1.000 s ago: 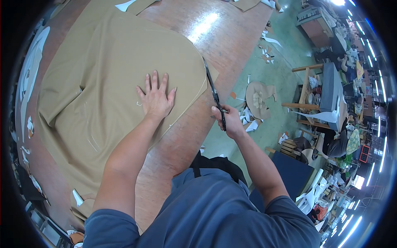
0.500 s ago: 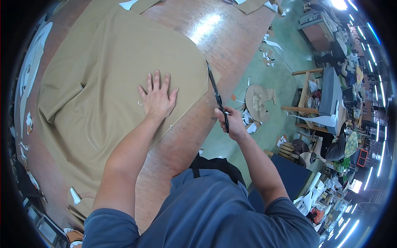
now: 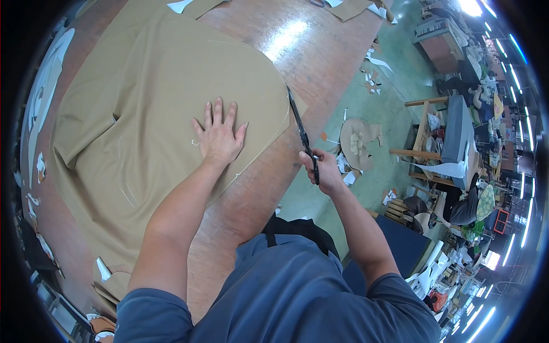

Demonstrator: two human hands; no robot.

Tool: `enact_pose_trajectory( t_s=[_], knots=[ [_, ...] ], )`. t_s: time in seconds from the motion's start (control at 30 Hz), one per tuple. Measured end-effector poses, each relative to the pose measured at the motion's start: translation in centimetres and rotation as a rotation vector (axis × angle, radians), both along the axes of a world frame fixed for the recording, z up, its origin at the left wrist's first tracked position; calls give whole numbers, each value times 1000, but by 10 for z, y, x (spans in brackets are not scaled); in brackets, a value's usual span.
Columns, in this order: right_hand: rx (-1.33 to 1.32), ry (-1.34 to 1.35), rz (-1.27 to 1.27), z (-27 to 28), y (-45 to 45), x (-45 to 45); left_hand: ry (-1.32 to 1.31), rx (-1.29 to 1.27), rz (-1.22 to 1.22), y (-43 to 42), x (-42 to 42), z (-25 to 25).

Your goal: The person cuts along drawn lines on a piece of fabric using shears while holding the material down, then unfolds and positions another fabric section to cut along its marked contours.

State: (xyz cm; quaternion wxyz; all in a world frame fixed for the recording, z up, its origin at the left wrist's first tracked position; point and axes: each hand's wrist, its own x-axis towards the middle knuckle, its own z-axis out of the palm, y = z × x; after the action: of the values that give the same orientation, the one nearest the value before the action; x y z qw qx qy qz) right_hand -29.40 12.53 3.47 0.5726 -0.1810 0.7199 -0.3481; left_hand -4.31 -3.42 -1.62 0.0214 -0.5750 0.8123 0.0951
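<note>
A large tan sheet of material (image 3: 154,86) covers much of the wooden table (image 3: 229,228), with folds on its left part and thin white marks on it. Spread flat on the sheet, fingers apart, is my left hand (image 3: 220,137), holding nothing. My right hand (image 3: 325,172) grips the handles of long black scissors (image 3: 300,126) beyond the table's right edge. Their blades point up and left, at the curved right edge of the sheet, where a tan corner piece (image 3: 297,108) shows beside them.
Scraps (image 3: 374,62) and a round tan piece (image 3: 351,146) lie on the green floor (image 3: 320,197). A wooden-legged stand (image 3: 423,128) is at the right, with a person (image 3: 466,206) near it. White cut pieces (image 3: 48,86) lie along the far left.
My right hand and the scissors have shifted slightly right and down. My left hand stays on the sheet, a little further right in the view.
</note>
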Motion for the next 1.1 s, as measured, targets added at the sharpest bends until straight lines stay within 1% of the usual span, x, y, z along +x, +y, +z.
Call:
enact_pose_trajectory(
  t_s=[0.33,0.5,0.6,0.8,1.1],
  knots=[
    [-1,20,33,3,-2,-10,-22,20,1,-1,0,0],
    [-16,60,47,2,-26,-15,-2,4,-2,0,0,2],
    [-25,29,57,-4,-34,-22,-2,8,-2,0,0,3],
    [2,97,96,5,-37,-27,4,12,3,0,0,3],
    [14,89,146,0,-37,-42,35,3,5,0,0,0]
  ],
)
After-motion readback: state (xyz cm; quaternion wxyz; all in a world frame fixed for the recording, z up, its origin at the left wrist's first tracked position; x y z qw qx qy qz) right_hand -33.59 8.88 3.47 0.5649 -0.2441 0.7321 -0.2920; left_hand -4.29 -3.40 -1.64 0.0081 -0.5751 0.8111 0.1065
